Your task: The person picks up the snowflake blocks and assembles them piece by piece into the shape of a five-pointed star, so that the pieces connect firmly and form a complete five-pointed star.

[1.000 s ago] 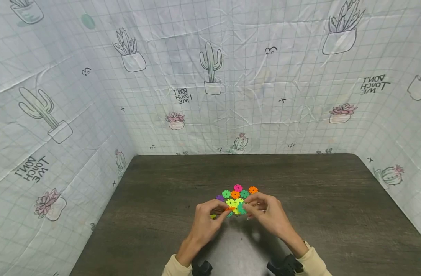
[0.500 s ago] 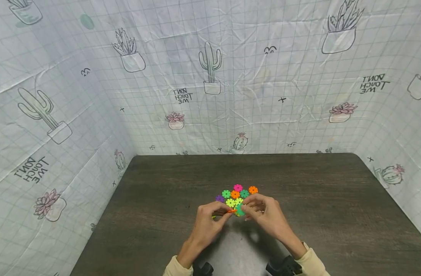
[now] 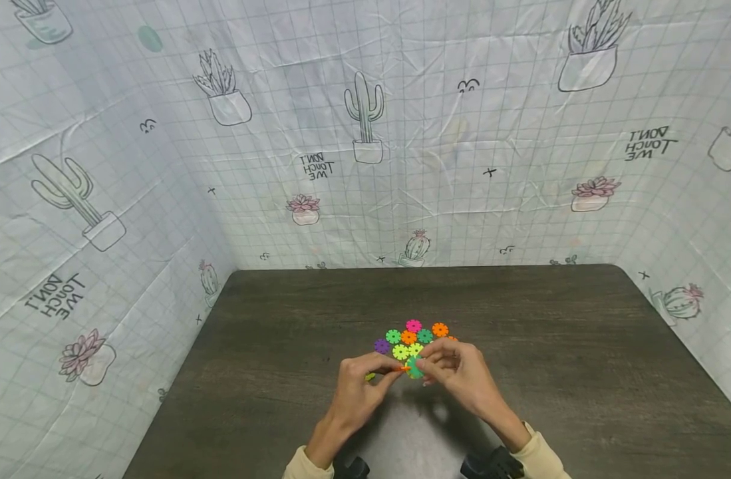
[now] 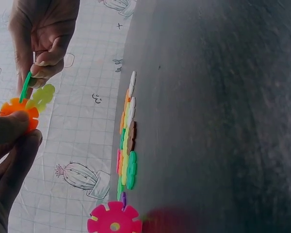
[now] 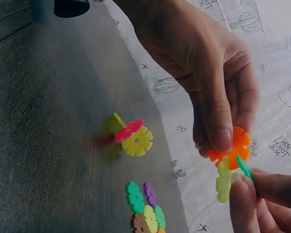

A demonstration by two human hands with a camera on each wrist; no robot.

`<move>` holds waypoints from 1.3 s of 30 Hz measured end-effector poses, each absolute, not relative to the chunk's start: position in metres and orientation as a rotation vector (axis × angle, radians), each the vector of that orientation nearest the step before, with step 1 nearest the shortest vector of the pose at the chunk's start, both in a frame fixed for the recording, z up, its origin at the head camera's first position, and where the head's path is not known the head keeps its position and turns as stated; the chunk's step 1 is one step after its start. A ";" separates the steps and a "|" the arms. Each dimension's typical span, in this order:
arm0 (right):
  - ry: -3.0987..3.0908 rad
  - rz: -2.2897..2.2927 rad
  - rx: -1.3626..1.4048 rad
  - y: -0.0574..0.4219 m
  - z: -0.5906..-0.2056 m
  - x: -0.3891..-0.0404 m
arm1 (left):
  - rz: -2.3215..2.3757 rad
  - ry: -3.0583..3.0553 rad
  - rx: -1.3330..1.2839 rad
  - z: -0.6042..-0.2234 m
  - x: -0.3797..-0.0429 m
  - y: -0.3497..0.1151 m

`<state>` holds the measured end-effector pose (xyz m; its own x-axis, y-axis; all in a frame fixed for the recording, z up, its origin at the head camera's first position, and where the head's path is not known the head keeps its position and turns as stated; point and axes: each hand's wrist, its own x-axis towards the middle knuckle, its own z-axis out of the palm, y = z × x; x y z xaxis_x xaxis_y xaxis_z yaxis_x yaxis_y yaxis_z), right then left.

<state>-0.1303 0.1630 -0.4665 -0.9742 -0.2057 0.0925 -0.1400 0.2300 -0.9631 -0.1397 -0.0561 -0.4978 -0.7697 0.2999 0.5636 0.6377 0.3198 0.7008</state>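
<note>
My left hand [image 3: 360,389] pinches an orange notched plastic disc [image 5: 241,141] between thumb and fingers. A yellow-green disc [image 5: 223,183] is slotted into its rim and stands crosswise to it. In my right hand [image 3: 469,378], thumb and finger pinch a green notched disc [image 3: 414,366]. Its edge meets the orange disc's rim in the left wrist view; how deep it sits in a notch I cannot tell. Both hands are raised above the table, close together. In the head view the orange disc is edge-on and the hands hide part of the discs behind.
Loose discs in several colours, such as a purple one [image 3: 382,346] and a pink one [image 3: 414,326], lie flat on the dark table [image 3: 281,319] beyond my hands. Near my left hand stands a joined piece with a pink disc [image 5: 129,130] and yellow ones. Patterned cloth [image 3: 269,133] surrounds the table.
The green disc has moved slightly down and left to the orange disc, turning its face more to the head view. My left hand has shifted very slightly, still pinching the orange disc.
</note>
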 end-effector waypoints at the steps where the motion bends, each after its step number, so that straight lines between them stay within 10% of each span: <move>1: 2.416 -1.891 -0.344 0.163 -0.467 -0.131 | -1.420 -2.255 -0.844 -0.498 -0.140 -0.056; 23: 2.469 -1.838 -0.326 0.161 -0.476 -0.136 | -1.493 -2.269 -0.814 -0.499 -0.147 -0.062; 39: 2.858 -1.537 -0.104 0.190 -0.493 -0.152 | -1.600 -2.456 -0.326 -0.506 -0.165 -0.103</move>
<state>-0.1517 0.1898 -0.4929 -0.9925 -0.0063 0.1224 -0.1056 0.5507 -0.8280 -0.1655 -0.1025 -0.5060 -0.9574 0.0784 0.2779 0.2859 0.3927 0.8741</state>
